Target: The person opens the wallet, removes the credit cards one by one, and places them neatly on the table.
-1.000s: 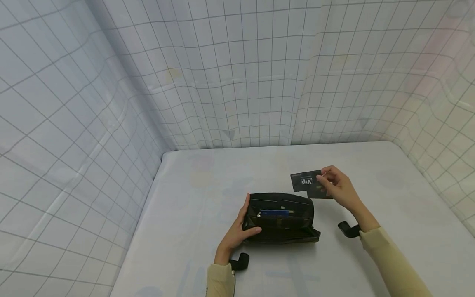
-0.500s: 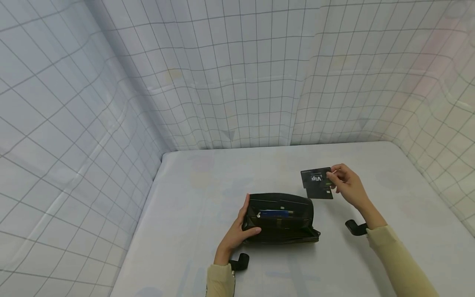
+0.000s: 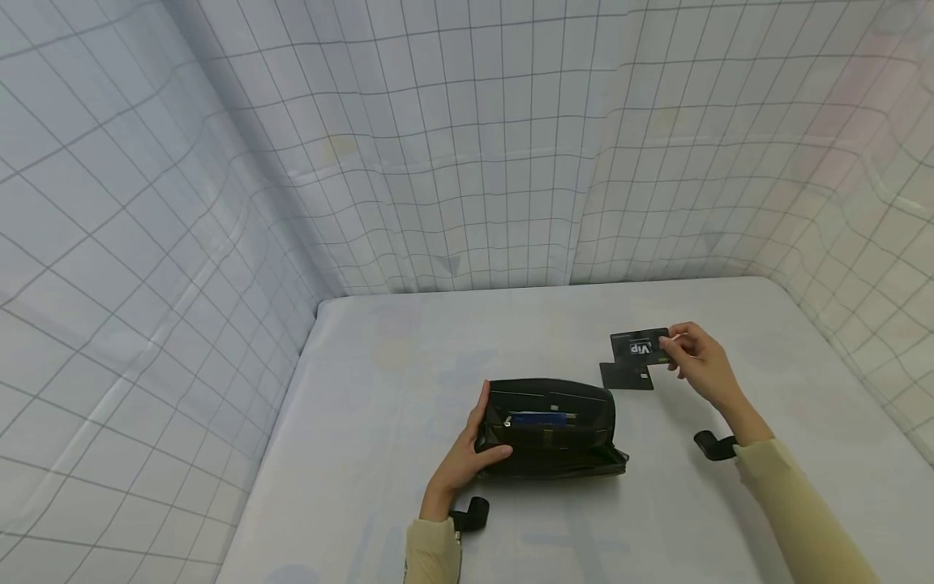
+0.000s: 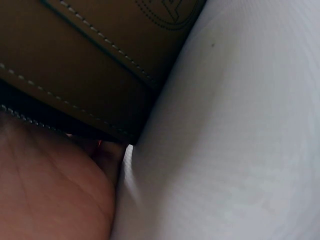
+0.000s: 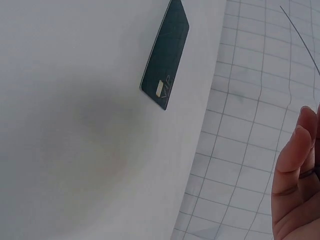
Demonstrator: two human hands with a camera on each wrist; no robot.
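Note:
An unzipped dark long wallet (image 3: 558, 462) lies open on the white table, with a blue item (image 3: 540, 419) in its middle. My left hand (image 3: 461, 461) grips its left end, thumb over the front edge and fingers along the side. In the left wrist view the wallet's stitched brown outside (image 4: 75, 60) sits beside my palm. My right hand (image 3: 702, 365) pinches a black card marked "Vip" (image 3: 633, 347) by its right end, above the table. Partly behind it, a second black card (image 3: 620, 377) lies flat. In the right wrist view the held card (image 5: 300, 37) appears edge-on as a thin line.
The white cloth-covered table (image 3: 379, 389) reaches back to a white gridded curtain (image 3: 503, 162), which also hangs at the left and right sides. Black wrist mounts (image 3: 473, 514) sit on both wrists.
My right hand has moved to the right with the Vip card, uncovering more of the black card lying on the table. My left hand and the wallet have stayed in place.

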